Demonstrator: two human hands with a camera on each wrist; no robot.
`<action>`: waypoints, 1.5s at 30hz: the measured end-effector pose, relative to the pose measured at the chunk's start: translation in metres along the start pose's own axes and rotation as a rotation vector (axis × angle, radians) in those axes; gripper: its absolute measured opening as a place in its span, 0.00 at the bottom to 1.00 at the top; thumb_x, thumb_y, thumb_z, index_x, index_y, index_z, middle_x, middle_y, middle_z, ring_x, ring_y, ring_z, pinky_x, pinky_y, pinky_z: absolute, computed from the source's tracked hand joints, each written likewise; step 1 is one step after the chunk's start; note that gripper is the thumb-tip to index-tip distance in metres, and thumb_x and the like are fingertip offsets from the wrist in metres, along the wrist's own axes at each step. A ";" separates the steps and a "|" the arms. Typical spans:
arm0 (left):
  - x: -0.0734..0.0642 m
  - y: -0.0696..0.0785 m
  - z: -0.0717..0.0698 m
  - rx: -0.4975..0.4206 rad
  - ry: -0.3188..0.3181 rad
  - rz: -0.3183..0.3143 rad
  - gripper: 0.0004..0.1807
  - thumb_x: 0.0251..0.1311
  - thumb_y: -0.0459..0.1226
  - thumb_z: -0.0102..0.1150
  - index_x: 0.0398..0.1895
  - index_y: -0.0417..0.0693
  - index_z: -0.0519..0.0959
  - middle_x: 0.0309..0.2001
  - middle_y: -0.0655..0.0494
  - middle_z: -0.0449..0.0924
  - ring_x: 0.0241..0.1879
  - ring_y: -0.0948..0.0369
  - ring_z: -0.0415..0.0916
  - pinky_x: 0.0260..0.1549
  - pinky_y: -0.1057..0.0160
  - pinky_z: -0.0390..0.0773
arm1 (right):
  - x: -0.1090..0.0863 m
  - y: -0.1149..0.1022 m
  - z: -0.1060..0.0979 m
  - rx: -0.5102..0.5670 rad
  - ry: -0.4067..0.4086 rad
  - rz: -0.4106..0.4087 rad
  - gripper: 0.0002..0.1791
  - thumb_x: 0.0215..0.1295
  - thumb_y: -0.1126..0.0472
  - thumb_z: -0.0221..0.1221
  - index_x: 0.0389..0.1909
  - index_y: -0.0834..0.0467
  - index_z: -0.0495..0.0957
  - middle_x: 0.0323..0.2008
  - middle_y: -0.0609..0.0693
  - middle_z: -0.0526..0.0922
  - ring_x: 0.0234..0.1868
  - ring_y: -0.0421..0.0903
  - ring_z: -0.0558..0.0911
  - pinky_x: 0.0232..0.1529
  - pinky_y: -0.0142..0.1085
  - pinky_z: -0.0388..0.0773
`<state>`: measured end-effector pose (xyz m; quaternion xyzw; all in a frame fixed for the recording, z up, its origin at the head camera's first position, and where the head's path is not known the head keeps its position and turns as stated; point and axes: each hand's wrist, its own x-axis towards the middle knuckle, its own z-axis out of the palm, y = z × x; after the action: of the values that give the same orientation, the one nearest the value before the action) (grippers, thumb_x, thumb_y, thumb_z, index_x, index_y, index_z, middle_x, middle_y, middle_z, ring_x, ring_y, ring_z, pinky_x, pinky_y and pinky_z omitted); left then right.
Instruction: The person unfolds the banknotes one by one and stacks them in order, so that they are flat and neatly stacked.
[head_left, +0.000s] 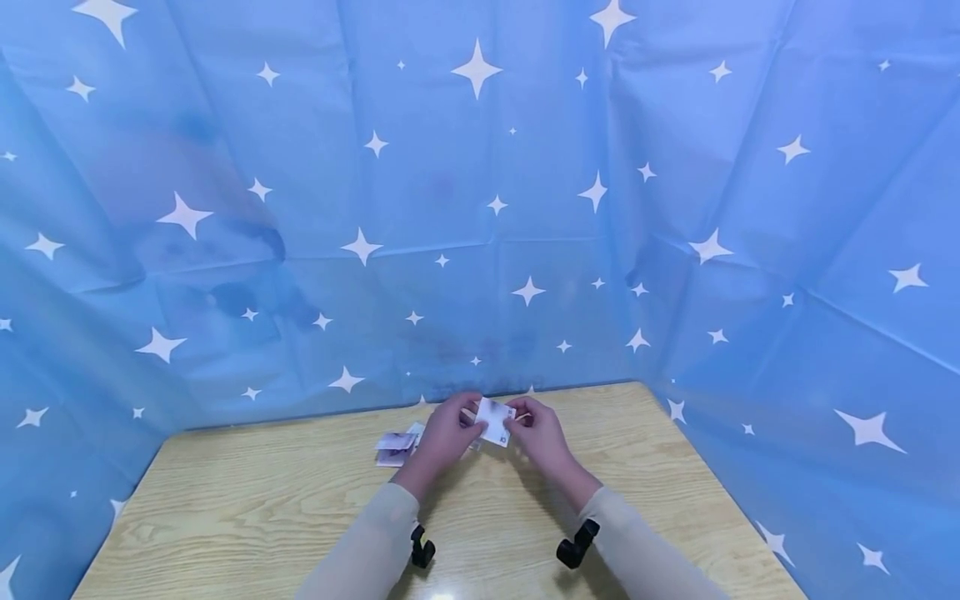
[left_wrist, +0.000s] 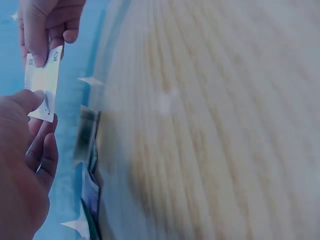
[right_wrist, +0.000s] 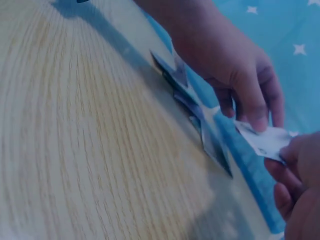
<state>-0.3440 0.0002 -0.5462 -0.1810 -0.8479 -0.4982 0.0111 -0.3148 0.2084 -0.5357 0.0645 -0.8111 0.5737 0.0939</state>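
Both hands hold a small folded banknote (head_left: 493, 421), pale with dark printed figures at its corners, over the far part of the table. My left hand (head_left: 444, 435) pinches its left side, thumb on top and fingers behind. On the opposite side, my right hand (head_left: 542, 435) pinches the edge the same way. The left wrist view shows the banknote (left_wrist: 44, 82) stretched flat between the two thumbs. Behind and left of the left hand lie several other folded notes (head_left: 393, 450), purplish and partly hidden by that hand; some look greenish in the left wrist view.
The light wood-grain table (head_left: 262, 508) ends at a blue cloth (head_left: 435, 167) with white stars, which hangs behind and along both sides. The folded notes (right_wrist: 217, 147) stand up slightly near the table's far edge. A black wrist device (head_left: 577, 543) sits on each sleeve.
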 end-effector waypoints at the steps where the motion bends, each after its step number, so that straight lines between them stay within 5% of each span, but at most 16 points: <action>1: -0.003 0.002 -0.002 -0.029 0.008 0.001 0.26 0.74 0.37 0.72 0.73 0.48 0.80 0.55 0.54 0.84 0.46 0.59 0.86 0.45 0.58 0.88 | -0.001 -0.002 -0.001 0.011 -0.008 0.002 0.10 0.71 0.74 0.68 0.50 0.64 0.86 0.40 0.56 0.84 0.34 0.45 0.82 0.33 0.31 0.80; 11: -0.035 0.006 -0.016 -0.240 0.047 0.065 0.19 0.72 0.30 0.71 0.63 0.44 0.83 0.46 0.51 0.84 0.38 0.60 0.83 0.34 0.65 0.84 | -0.020 -0.014 -0.002 0.061 -0.124 -0.001 0.11 0.70 0.73 0.69 0.51 0.66 0.86 0.35 0.55 0.85 0.32 0.43 0.81 0.30 0.30 0.78; 26: -0.106 0.009 -0.035 -0.313 -0.025 -0.032 0.22 0.70 0.29 0.73 0.65 0.44 0.81 0.37 0.52 0.78 0.33 0.61 0.75 0.30 0.69 0.75 | -0.057 -0.040 0.013 0.016 -0.363 -0.027 0.14 0.72 0.69 0.70 0.57 0.61 0.87 0.30 0.48 0.81 0.30 0.39 0.76 0.31 0.28 0.74; 35: -0.121 0.004 -0.043 -0.313 0.023 -0.019 0.17 0.71 0.30 0.71 0.60 0.48 0.86 0.36 0.52 0.79 0.31 0.62 0.75 0.28 0.69 0.77 | -0.066 -0.047 0.021 0.044 -0.403 -0.049 0.13 0.71 0.70 0.70 0.54 0.63 0.87 0.34 0.51 0.86 0.32 0.39 0.79 0.34 0.28 0.77; 40: -0.123 0.003 -0.046 -0.356 0.051 -0.060 0.17 0.72 0.31 0.71 0.61 0.45 0.85 0.35 0.52 0.79 0.30 0.63 0.74 0.28 0.69 0.77 | -0.072 -0.050 0.026 0.105 -0.384 0.012 0.14 0.69 0.70 0.71 0.54 0.68 0.84 0.41 0.55 0.89 0.38 0.42 0.84 0.39 0.29 0.83; 45: -0.123 0.008 -0.047 -0.439 0.113 -0.082 0.15 0.72 0.29 0.70 0.59 0.44 0.85 0.39 0.46 0.83 0.31 0.61 0.77 0.31 0.65 0.83 | -0.079 -0.050 0.031 0.247 -0.359 0.106 0.14 0.71 0.72 0.70 0.54 0.72 0.81 0.43 0.61 0.90 0.40 0.48 0.89 0.47 0.41 0.90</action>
<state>-0.2339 -0.0727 -0.5398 -0.1161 -0.7239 -0.6801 -0.0014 -0.2294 0.1620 -0.5180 0.1341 -0.7405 0.6522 -0.0908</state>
